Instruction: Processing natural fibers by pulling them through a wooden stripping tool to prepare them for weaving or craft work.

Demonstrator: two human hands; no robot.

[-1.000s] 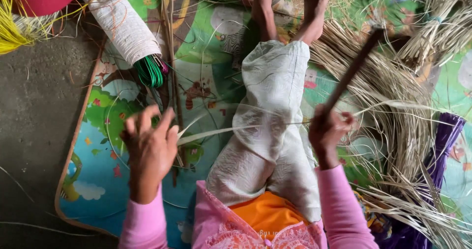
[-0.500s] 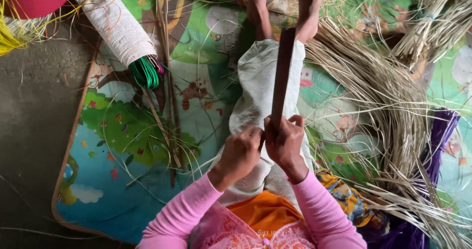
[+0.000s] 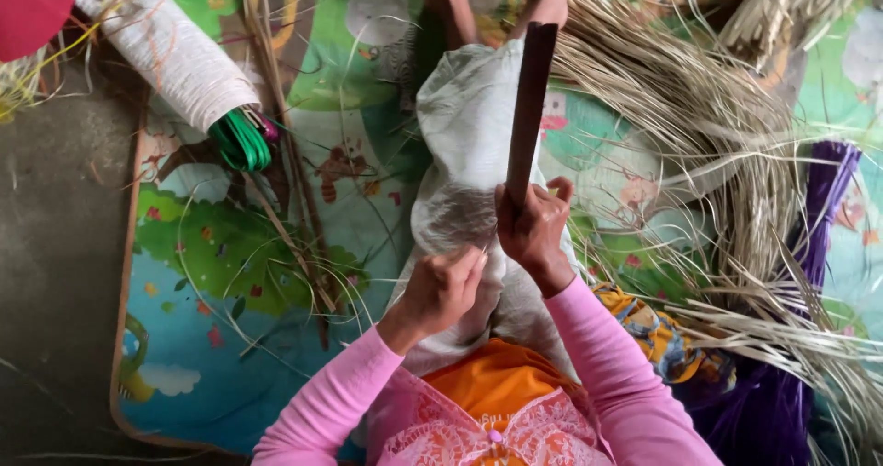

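Head view — two hands: right [image 3: 533, 227] grasping one dark stick [image 3: 528, 107], left [image 3: 443, 287] pinching one thin strand [image 3: 478, 245].

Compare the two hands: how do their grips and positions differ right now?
The right hand is wrapped around the dark flat stick, holding it upright; the left hand only pinches a thin pale strand. The right hand sits higher, the left lower and nearer the body. Both are over the pale cloth on the lap.

Soft, even daylight fills the scene, with no glare and only faint shadows under the pale straw strands [image 3: 699, 126] and the hands. Colours look saturated. The centre is fairly sharp; fine fibres and frame corners smear slightly into blur.
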